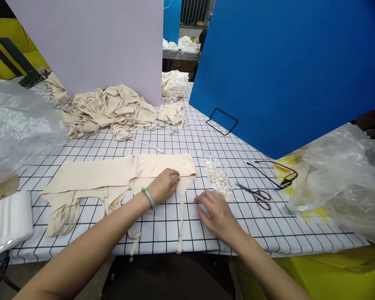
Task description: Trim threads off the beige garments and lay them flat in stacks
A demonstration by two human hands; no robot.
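Note:
My left hand (165, 185), with a green bangle at its wrist, rests on a beige strapped garment (162, 164). Its fingers lie over the folded band; the underside of the hand is hidden. From this garment a thin strap (181, 221) hangs down toward the table's front edge. My right hand (217, 214) hovers at or just above the cloth, thumb and fingers apart, and nothing shows in it. Right beyond its fingertips lies a scatter of tiny white pieces (218, 177). Left of the first garment, a stack of similar beige garments (90, 173) is laid out, straps bunched below.
Scissors (258, 196) and black glasses (281, 181) lie at right. A heap of beige garments (112, 108) sits behind, against a pale panel (106, 46). A blue panel (278, 71) leans over the right. Plastic bags (15, 121) and a white device (11, 223) occupy the left.

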